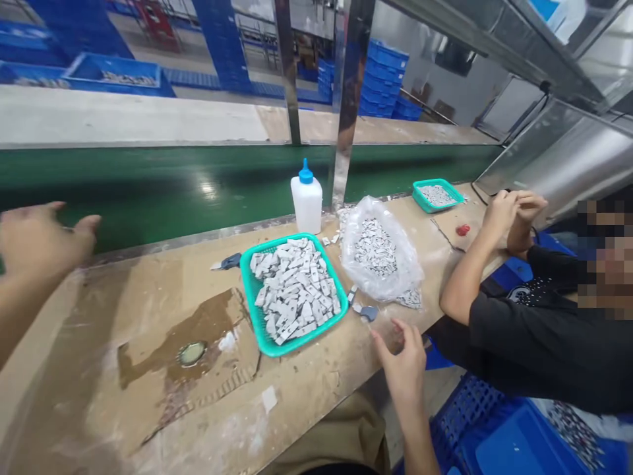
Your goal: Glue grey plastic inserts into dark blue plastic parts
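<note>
At the frame's far left the left hand [47,241] is held open, and at lower right the right hand [404,359] is held half-open, near a basket [252,310] of pieces [297,290].

Just beyond the fingers [416,338] of the right hand [405,368], a small tool [368,313] is mostly slate grey. To those fingers' left, a turquoise basket [277,349] holds off-white pieces [299,287] patched with grey. Farther past them, a clear, whitish bag [406,267] shows speckled white-and-grey bits [376,247], and a white bottle [307,208] wears a bright blue cap [305,174]. Beyond the fingers of the left hand [43,243], the belt [222,191] is deep green.
</note>
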Available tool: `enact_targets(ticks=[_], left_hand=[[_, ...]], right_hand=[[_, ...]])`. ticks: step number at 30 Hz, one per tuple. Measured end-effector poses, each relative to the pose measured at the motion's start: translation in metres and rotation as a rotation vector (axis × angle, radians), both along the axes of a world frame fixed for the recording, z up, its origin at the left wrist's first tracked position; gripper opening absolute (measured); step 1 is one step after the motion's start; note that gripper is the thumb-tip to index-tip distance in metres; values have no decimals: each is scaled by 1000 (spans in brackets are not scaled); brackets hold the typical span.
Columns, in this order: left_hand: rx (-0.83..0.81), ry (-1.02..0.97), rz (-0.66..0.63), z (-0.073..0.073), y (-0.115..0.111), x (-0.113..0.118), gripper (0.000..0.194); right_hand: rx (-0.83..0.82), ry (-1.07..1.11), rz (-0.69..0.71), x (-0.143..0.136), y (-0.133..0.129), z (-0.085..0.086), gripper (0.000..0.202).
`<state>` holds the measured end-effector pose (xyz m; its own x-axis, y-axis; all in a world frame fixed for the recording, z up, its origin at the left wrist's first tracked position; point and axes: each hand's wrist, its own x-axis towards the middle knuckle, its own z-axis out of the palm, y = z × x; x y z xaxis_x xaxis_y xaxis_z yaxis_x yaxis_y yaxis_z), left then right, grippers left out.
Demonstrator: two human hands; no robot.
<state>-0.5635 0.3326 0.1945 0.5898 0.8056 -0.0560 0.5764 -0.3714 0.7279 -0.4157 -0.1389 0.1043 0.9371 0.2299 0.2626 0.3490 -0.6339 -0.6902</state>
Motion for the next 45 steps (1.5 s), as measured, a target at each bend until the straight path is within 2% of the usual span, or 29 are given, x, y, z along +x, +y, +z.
enact_targets(ticks=[2,4,5,6,7,10,12,15,18,20,24,28,32,36,39,42,45], left_hand=[[80,104,-4,-6,-18,2,54],[85,166,-169,-18,-44,5,63],[76,155,-304,-26,-58,7,64],[78,151,-367,-33,-71,11,64],[123,137,-368,-40,-82,15,64],[203,37,-251,-51,-101,25,56],[187,-26,-197,-50,-103,25,45],[88,-139,-141,-40,-105,19,34],[-12,-326,-28,-25,-117,11,35],[-70,-430,22,-14,-132,8,36],[-284,-534,-98,3,-177,14,26],[-446,-604,-227,8,-220,34,19],[-611,-554,-399,3,-260,60,27],[-716,-374,-579,-7,-301,84,26],[-673,-327,-600,-18,-326,96,23],[-612,-321,-574,-34,-344,104,22],[-549,-327,-544,-49,-354,109,21]], right_hand=[[-26,-16,14,1,15,1,50],[-44,-21,38,2,28,-1,48],[-42,-26,46,3,32,-2,46],[-28,-33,50,4,36,-4,45],[-3,-39,52,5,38,-6,44],[101,-21,67,7,38,-15,43],[156,25,69,9,34,-20,44],[222,70,50,10,28,-27,48],[261,48,104,12,20,-31,51],[258,3,173,16,14,-32,48],[265,-99,227,24,2,-38,42],[316,-68,236,23,-8,-36,32],[404,118,317,19,-14,-17,28],[595,364,342,28,-16,5,44],[686,435,383,38,-18,12,33],[683,439,432,43,-24,11,18],[666,424,442,45,-29,8,14]])
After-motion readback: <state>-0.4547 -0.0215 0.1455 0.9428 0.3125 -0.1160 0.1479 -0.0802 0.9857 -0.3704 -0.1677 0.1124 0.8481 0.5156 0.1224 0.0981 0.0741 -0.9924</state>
